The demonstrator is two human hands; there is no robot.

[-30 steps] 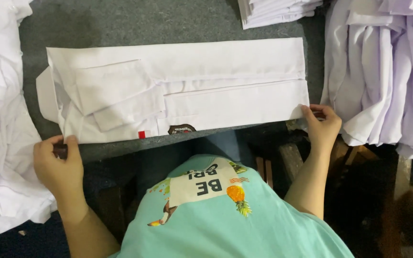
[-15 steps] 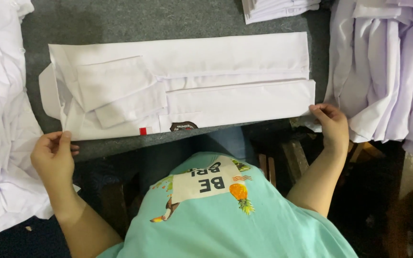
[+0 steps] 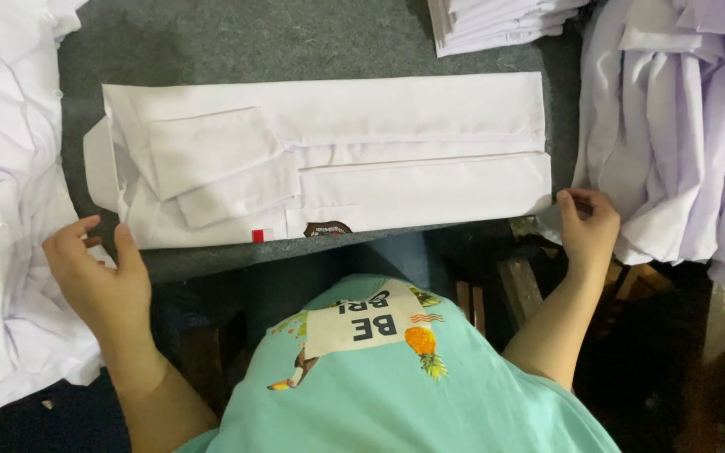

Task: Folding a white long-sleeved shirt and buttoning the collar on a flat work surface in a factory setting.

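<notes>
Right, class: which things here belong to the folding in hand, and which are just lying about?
In hand:
folded white shirt
left hand
right hand

Lying about:
stack of folded shirts
loose shirts on the right
loose shirts on the left
grey table

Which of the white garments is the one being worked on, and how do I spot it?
On the grey felt-covered table, between the loose heaps at either side, lies one long flat folded white cotton shirt. Unlike the crumpled piles, it is a neat rectangle with a small red tag on its near edge.
</notes>
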